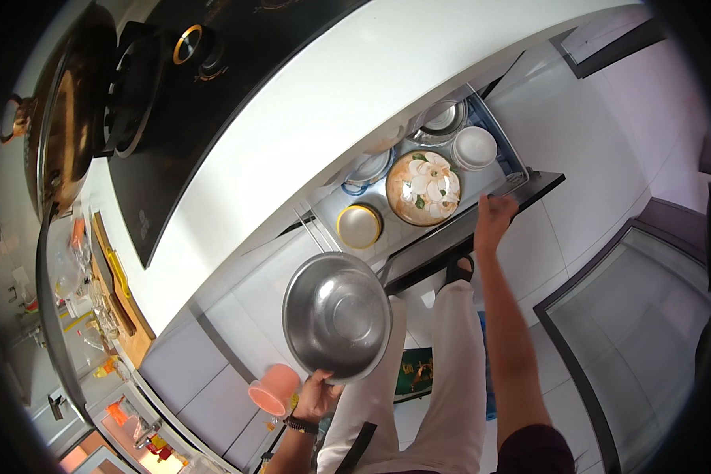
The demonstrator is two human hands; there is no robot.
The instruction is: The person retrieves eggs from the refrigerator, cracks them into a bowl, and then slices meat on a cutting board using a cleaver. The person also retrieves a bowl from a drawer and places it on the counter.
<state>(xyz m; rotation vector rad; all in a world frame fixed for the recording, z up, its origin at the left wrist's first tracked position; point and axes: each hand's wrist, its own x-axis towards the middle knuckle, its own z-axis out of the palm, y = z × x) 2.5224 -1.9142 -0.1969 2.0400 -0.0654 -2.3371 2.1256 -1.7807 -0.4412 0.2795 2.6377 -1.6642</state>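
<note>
My left hand [315,398] grips the near rim of a round stainless-steel bowl [338,317], its hollow facing up. The bowl is held above my left leg, beside the pulled-out drawer. My right hand [495,218] is at the dark drawer front [536,191], fingers curled and slightly blurred; whether they grasp the edge is unclear. Inside the drawer are a flower-patterned round dish or lid [425,187], stacked white bowls [474,148], a yellow-rimmed container [358,226], a blue-handled glass dish [367,169] and a metal bowl [444,118]. The countertop partly hides the drawer's back.
A white countertop [296,112] overhangs the drawer, with a black cooktop [213,112] and a large lidded pan [65,118]. A knife [115,296] lies on a wooden board [145,346]. A pink plastic container [275,388] is by my left wrist. A dark-framed glass panel [634,314] stands right.
</note>
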